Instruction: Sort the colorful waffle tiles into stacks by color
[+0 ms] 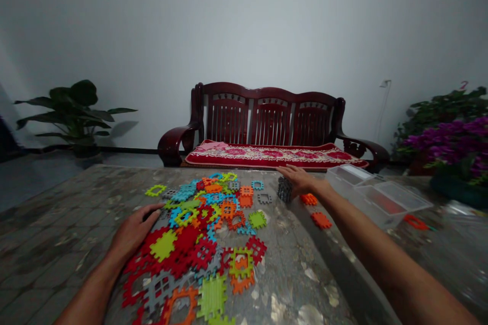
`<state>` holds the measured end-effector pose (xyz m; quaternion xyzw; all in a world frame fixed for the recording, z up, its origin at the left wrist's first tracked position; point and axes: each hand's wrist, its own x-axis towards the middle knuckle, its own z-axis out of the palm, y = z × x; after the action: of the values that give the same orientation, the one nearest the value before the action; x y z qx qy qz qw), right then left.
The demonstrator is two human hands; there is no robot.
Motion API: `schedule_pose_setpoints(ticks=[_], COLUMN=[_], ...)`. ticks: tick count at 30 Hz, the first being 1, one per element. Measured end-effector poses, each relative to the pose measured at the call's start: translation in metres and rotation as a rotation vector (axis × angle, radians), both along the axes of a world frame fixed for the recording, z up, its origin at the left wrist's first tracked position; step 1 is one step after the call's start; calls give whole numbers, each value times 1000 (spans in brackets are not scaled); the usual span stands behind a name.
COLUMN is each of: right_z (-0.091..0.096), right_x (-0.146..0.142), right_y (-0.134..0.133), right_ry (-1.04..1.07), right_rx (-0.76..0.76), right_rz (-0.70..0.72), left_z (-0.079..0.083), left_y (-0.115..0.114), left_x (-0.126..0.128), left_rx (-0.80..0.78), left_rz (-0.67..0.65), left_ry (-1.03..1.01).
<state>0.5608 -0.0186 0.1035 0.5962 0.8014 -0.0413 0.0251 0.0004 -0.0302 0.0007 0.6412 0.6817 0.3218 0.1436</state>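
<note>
A person's left hand (131,233) lay flat, fingers together and clamped on nothing, at the edge of a heap of multicoloured interlocking plastic tiles (202,233) on a stone-patterned tabletop (290,269), while the right hand (299,180), its fingers (284,172) extended and slightly apart, reached just above a small stack of gray tiles (284,189). Two orange tiles (321,220) lay to the right, near a clear plastic storage box (379,198). Beyond stood a dark red wooden settee (270,117) with a floral cushion (274,155).
</note>
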Motion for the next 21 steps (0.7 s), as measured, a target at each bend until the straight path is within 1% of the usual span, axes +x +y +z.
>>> schedule_pose_setpoints(ticks=[4, 8, 14, 21], right_z=[3, 1, -2, -4], right_x=[-8, -10, -14, -14], right_y=[7, 9, 6, 5], right_ry=[-75, -87, 36, 152], right_rx=[-47, -26, 54, 94], right_rz=[26, 35, 11, 0], left_z=[-2, -1, 1, 2], left_y=[0, -1, -3, -4], left_x=[-1, -1, 0, 0], left_rx=[4, 24, 34, 8], left_rz=[-3, -10, -21, -3], left_ry=[-4, -17, -18, -7])
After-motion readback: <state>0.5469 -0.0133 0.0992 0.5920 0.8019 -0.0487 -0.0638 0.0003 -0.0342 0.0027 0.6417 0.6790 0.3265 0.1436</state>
